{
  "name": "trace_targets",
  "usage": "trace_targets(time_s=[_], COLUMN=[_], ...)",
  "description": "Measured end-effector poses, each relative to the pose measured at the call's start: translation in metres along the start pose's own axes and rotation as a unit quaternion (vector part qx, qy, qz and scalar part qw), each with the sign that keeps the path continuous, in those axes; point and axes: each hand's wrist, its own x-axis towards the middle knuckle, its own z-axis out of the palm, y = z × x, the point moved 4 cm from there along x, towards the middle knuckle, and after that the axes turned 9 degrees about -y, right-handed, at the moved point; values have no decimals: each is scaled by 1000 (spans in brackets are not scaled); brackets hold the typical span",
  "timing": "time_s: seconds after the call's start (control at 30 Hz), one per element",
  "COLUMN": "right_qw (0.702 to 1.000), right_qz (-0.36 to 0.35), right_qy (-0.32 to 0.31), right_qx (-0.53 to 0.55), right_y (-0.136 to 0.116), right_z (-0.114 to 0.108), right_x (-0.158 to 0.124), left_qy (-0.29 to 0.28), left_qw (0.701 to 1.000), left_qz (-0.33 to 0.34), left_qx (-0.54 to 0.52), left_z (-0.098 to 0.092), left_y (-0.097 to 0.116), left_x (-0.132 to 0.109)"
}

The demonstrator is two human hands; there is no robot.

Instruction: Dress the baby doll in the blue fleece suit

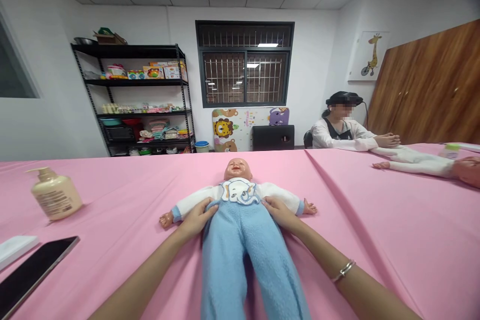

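Cream pump bottle [56,194]; doll [240,220] between left hand [197,217], right hand [280,214].

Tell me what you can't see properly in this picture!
Baby doll: feet cut off by the bottom edge of the head view; middle partly hidden by the left hand and right hand.
Pump bottle: label print too small to read.
Phone: one end cut off by the corner.
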Motion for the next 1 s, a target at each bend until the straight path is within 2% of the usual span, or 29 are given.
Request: trace_targets(time_s=[0.17,0.27,0.33,0.4,0.47,0.6,0.67,0.77,0.87,1.0], right_qw=[999,996,991,986,990,997,994,994,996,997], right_qz=[14,13,18,32,46,59,63,66,61,38], right_qy=[-24,-29,-5,45,69,-6,-35,-51,-27,58], right_qx=[37,85,136,156,112,-48,-78,-74,-62,-25], right_y=[1,0,-1,-1,-1,3,7,10,7,2], right_z=[0,-1,-6,-13,-18,-14,-10,-7,-7,-16], right_x=[-3,-5,-8,-10,-12,-9,-7,-6,-7,-7], left_qy=[17,56,91,116,124,108,113,151,179,200], left_qw=[1000,998,995,990,986,990,991,988,983,977], left_qz=[-7,-22,-30,-33,-34,-35,-30,-18,-15,-16], left_qx=[5,-5,-35,-76,-104,-83,-58,-23,-22,-74], left_z=[4,1,-4,-9,-12,-10,-7,-5,-7,-12], left_y=[-4,-4,-4,-3,-3,-7,-11,-13,-8,3], left_x=[1,1,1,0,-1,1,1,1,-1,-6])
